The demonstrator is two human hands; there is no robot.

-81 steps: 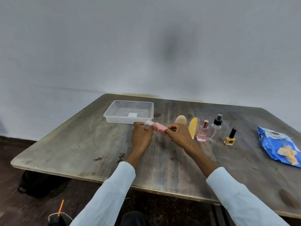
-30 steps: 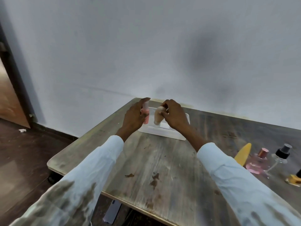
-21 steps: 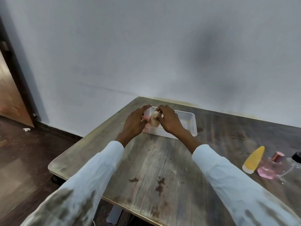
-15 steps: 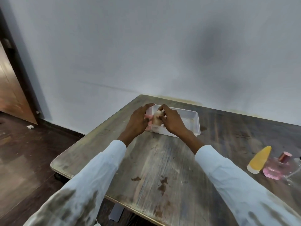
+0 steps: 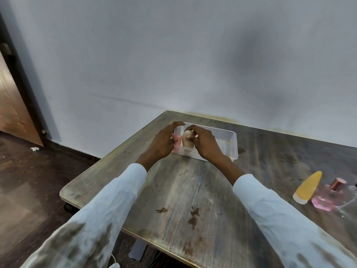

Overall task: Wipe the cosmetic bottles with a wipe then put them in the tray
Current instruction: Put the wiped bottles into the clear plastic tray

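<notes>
A clear plastic tray (image 5: 230, 144) sits at the far side of the wooden table (image 5: 193, 190). Inside its left end a pink bottle with a white cap (image 5: 177, 141) stands upright, and my left hand (image 5: 163, 143) holds it with fingers curled round it. Right beside it stands a beige egg-shaped bottle (image 5: 187, 141), gripped by the fingertips of my right hand (image 5: 204, 144). No wipe is visible in either hand.
At the right edge of view lie a yellow tapered bottle (image 5: 307, 187), a pink perfume bottle with a rose-gold cap (image 5: 326, 196) and part of a clear spray bottle (image 5: 349, 200). A wall rises behind the table; a wooden door (image 5: 11, 105) is far left.
Both hands carried the pink bottle and the beige bottle leftward to the tray and lowered them into its left end. My view turned left, so the wipe packet left the frame.
</notes>
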